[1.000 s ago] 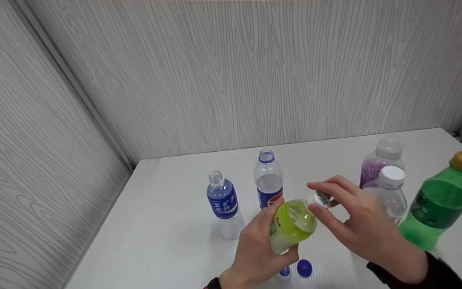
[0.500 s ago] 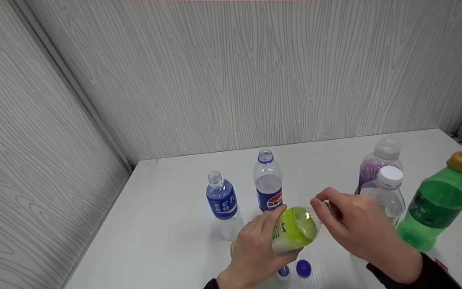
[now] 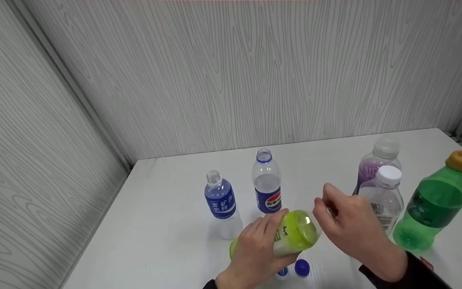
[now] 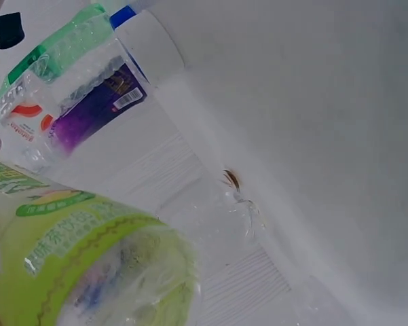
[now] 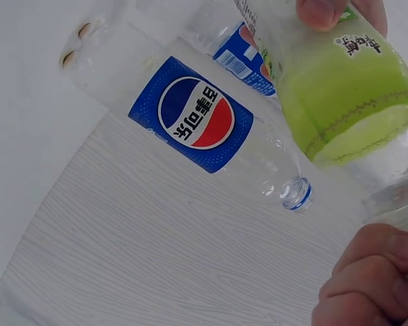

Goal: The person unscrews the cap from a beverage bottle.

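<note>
My left hand (image 3: 255, 249) grips a clear plastic bottle with a yellow-green label (image 3: 293, 233), tilted so its neck points right. The label (image 4: 88, 238) fills the lower left of the left wrist view. At the neck end, the curled thumb and fingers of my right hand (image 3: 353, 224) pinch the bottle's cap, which they hide. Those right-hand fingers (image 5: 373, 282) close around the neck end in the right wrist view too. Two blue caps lie below the bottle; the nearer-to-right blue cap (image 3: 302, 267) shows whole, while the left hand partly covers the other blue cap (image 3: 282, 271).
An uncapped blue-labelled bottle (image 3: 221, 206) and an uncapped Pepsi bottle (image 3: 268, 192) stand behind my left hand. To the right stand a purple-labelled bottle (image 3: 368, 170), a white-capped clear bottle (image 3: 385, 196) and a large green bottle (image 3: 435, 204) with an orange cap.
The yellow-green bottle has tipped further sideways, its neck toward the right. My right fingers, straighter before with a white cap showing, have curled in and now cover it.
</note>
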`<state>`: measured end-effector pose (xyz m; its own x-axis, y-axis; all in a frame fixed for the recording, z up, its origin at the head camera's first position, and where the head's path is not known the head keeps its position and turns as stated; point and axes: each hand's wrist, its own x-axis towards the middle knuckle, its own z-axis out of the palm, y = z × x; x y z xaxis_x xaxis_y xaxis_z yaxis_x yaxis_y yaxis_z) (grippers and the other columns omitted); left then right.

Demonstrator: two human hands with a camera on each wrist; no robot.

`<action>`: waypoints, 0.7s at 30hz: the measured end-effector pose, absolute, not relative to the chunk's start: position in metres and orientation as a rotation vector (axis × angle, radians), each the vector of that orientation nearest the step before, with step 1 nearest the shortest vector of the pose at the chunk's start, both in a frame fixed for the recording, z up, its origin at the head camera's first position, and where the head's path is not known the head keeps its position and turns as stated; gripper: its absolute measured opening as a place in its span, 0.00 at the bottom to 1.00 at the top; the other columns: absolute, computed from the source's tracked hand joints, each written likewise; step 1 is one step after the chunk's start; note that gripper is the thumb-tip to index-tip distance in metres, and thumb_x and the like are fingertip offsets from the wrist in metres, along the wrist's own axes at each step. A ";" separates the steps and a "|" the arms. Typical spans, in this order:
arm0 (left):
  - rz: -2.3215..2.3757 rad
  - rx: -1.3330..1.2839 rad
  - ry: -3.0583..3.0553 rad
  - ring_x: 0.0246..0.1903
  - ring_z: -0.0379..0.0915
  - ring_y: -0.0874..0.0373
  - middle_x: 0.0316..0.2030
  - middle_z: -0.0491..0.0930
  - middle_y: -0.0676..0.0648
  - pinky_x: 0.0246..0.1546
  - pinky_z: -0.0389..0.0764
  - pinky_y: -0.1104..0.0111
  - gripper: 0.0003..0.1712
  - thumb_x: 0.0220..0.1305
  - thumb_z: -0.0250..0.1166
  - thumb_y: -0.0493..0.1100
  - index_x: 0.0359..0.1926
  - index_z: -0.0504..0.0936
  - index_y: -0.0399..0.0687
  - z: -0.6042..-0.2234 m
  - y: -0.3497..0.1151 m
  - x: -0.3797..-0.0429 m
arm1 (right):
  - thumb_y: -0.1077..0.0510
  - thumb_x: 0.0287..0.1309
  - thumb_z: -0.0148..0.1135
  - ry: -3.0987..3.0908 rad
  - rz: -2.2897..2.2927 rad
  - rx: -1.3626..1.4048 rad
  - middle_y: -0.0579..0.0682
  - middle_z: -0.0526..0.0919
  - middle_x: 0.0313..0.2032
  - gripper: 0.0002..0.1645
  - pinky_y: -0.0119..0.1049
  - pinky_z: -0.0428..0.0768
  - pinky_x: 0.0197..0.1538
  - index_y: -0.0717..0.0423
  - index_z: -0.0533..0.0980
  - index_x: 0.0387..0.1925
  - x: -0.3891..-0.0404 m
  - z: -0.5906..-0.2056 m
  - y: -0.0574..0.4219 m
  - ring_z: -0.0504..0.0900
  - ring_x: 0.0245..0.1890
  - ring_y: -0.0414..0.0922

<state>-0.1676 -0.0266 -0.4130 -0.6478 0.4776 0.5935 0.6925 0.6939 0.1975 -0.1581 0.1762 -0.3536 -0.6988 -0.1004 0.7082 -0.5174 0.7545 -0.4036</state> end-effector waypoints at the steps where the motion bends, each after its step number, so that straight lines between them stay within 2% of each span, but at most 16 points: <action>1: -0.586 -0.911 -2.408 0.46 0.80 0.66 0.53 0.78 0.58 0.48 0.82 0.73 0.43 0.54 0.64 0.66 0.66 0.61 0.58 -0.413 -0.027 -0.168 | 0.67 0.51 0.57 -2.236 0.778 0.476 0.33 0.56 0.11 0.17 0.18 0.51 0.13 0.50 0.62 0.18 -0.158 -0.354 0.176 0.52 0.11 0.25; 5: -0.640 -0.947 -2.441 0.49 0.79 0.67 0.54 0.77 0.59 0.52 0.81 0.72 0.41 0.56 0.60 0.68 0.66 0.61 0.59 -0.410 -0.028 -0.168 | 0.68 0.49 0.57 -2.167 0.765 0.524 0.34 0.56 0.11 0.17 0.15 0.50 0.14 0.50 0.61 0.17 -0.159 -0.355 0.176 0.52 0.12 0.24; 12: -0.750 -0.997 -2.513 0.50 0.78 0.66 0.56 0.77 0.58 0.53 0.81 0.69 0.39 0.56 0.64 0.65 0.64 0.63 0.58 -0.403 -0.029 -0.166 | 0.70 0.49 0.56 -2.132 0.837 0.588 0.35 0.57 0.11 0.17 0.15 0.51 0.15 0.50 0.62 0.17 -0.158 -0.354 0.177 0.52 0.12 0.23; 21: -0.887 -1.097 -2.555 0.49 0.78 0.67 0.56 0.76 0.60 0.53 0.80 0.71 0.38 0.57 0.63 0.65 0.65 0.62 0.62 -0.398 -0.034 -0.168 | 0.73 0.46 0.56 -2.021 0.896 0.707 0.38 0.58 0.10 0.18 0.14 0.51 0.15 0.51 0.61 0.16 -0.159 -0.356 0.178 0.53 0.11 0.23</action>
